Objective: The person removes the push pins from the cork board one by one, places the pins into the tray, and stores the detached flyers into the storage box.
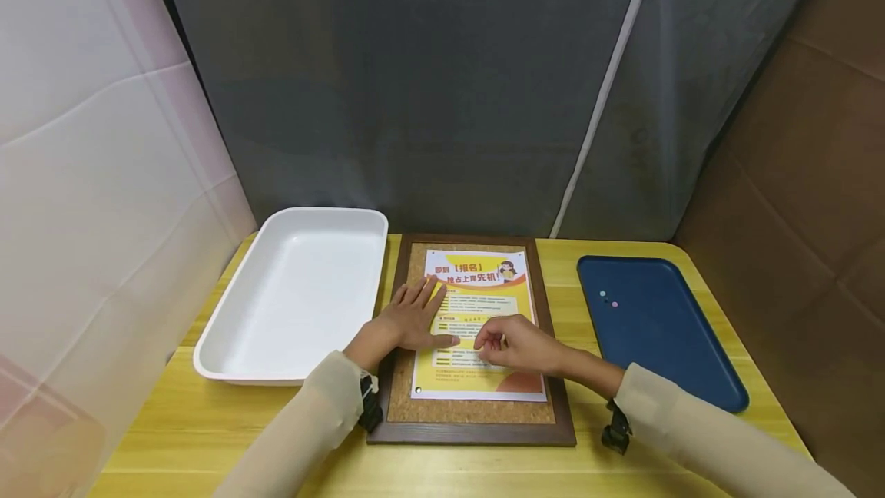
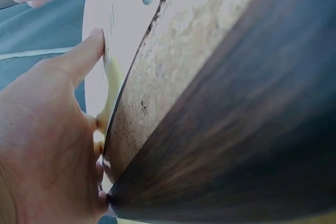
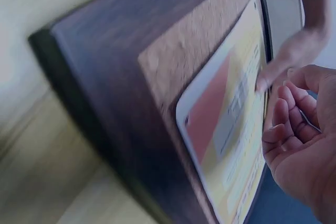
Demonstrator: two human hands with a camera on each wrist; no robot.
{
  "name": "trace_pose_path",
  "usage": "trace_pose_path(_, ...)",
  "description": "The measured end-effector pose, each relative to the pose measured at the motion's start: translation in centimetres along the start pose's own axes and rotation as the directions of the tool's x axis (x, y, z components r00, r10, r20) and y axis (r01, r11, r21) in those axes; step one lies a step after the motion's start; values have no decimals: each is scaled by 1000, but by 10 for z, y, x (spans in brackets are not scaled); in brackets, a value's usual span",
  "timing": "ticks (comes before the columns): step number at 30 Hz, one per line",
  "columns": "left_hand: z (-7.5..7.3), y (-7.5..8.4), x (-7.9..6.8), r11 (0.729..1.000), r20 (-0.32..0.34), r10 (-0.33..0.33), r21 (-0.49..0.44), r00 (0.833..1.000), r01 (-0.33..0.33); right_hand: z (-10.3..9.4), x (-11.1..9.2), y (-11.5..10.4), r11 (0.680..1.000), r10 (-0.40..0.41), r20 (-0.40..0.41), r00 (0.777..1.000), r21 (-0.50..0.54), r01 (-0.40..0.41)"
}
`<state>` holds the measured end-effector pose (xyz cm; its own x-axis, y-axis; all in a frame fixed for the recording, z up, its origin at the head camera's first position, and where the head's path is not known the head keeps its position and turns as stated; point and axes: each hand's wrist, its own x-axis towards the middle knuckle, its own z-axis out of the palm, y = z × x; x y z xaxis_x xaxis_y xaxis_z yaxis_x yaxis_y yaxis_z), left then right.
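A yellow and white printed sheet [image 1: 477, 375] lies on a cork board [image 1: 484, 413] in a dark brown frame. My left hand [image 1: 412, 319] rests on the sheet's left side with fingers and thumb spread. A small round pin [image 1: 418, 390] sits at its lower left corner; the left wrist view shows it as a silvery disc. Tiny dark dots mark the upper corners. Over the lower middle of the sheet is my right hand [image 1: 518, 343], fingers curled towards the thumb. In the right wrist view its curled fingers [image 3: 302, 124] show no visible object; a tiny one could be hidden.
A deep white tray [image 1: 290, 371] stands to the left of the board. On the right lies a blue tray [image 1: 664, 344] with a few small pin-like pieces [image 1: 614, 304] near its left edge. The wooden tabletop [image 1: 228, 444] runs back to a dark grey curtain.
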<state>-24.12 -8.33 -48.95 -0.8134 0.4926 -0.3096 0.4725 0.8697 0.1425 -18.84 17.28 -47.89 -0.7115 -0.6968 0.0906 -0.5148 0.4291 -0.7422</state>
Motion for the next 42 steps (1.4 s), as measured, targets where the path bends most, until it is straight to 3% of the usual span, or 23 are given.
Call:
trace_pose_path(11, -2, -1, 0, 1000, -14, -7, 15, 1000, 7, 38, 14, -12, 998, -63, 8, 998, -28, 63)
trace_pose_path(20, 0, -2, -1, 1000, -18, -2, 20, 1000, 3, 66, 20, -19, 998, -42, -11, 999, -49, 41)
trace_pose_path(42, -6, -1, -2, 998, -10, -9, 58, 1000, 10, 91, 40, -25, 995, -39, -36, 999, -97, 35)
